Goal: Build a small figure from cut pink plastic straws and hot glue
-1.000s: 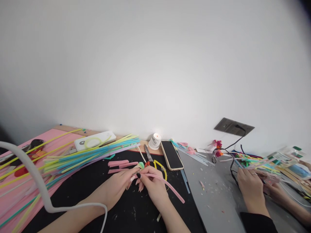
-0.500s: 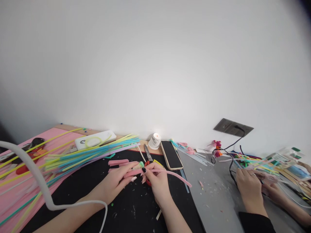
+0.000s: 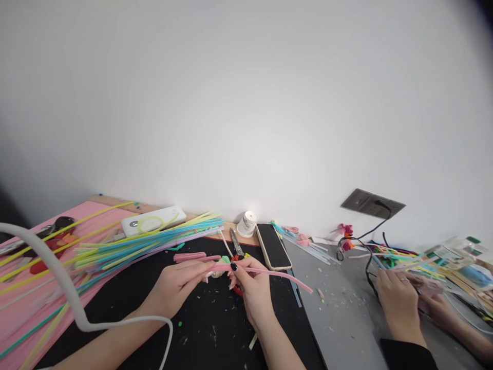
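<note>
A pink pipe cleaner runs between my hands above the black mat, its free end reaching out to the right. My left hand pinches its left part with closed fingers. My right hand, thumb on top, grips it near the middle. Just below the strip, between my hands, is a small green and cream fuzzy piece, partly hidden by fingers. Behind my right hand lie red-handled scissors, blades pointing away. Short pink pipe cleaners rest on the mat beyond my left hand.
Bundled pastel pipe cleaners and a white power bank lie at left. A white cup and a phone stand near the wall. A white cable crosses the left foreground. Another person's hands work at right.
My left hand's fingers have drawn together on the pink pipe cleaner, which now lies straighter across both hands. Its free end sits slightly farther right. The view has shifted a little.
</note>
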Available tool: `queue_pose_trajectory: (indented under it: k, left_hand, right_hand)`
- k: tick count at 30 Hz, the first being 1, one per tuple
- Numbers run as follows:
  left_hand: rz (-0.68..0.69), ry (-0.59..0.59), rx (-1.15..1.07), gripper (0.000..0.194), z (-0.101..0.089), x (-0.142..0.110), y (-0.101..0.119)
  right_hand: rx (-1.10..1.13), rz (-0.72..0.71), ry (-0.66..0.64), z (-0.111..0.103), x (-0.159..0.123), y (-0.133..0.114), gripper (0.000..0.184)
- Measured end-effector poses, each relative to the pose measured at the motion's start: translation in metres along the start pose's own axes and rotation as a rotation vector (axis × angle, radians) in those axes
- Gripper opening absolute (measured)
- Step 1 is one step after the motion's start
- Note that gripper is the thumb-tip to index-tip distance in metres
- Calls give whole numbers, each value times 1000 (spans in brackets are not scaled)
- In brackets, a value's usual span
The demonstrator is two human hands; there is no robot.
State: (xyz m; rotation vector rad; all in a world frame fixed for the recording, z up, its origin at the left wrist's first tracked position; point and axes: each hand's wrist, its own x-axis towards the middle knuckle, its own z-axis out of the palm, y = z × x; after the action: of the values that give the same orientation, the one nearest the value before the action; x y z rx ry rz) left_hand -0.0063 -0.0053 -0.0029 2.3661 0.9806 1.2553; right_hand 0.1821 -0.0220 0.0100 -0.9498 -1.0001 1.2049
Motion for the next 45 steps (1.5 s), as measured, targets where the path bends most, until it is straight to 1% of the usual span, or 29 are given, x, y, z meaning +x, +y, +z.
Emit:
queue_pose_trajectory:
  k: [3,11,18,25,31,33,36,40,45]
  left_hand:
    - [25,-16,-14,30,1,-2,-3]
    - [-2,-25,-82,29,2,0,-1]
    - [-26,-133,-87,34,-2,3,4]
    - [-23,-91,-64,33,-1,2,2]
    - [-169,-19,0,28,1,0,3]
    - [-169,7,3,25,0,1,5]
    - [-134,44,9,22,-3,3,8]
    - [-105,41,-8,21,-4,5,10]
    - [-161,35,-49,20,-1,3,3]
  right_hand:
    - [14,6,3,0,0,0,15]
    - [-18,18,24,2,0,-3,14]
    - [-32,29,38,1,1,-2,14]
    - [-17,47,16,1,2,-2,14]
    - [-39,9,7,1,1,-2,17]
    - [-49,7,1,2,0,-3,18]
    - [-69,18,-17,4,-1,-3,20]
    - [-74,22,-37,4,-1,-3,21]
    - [-13,46,-59,4,0,1,20]
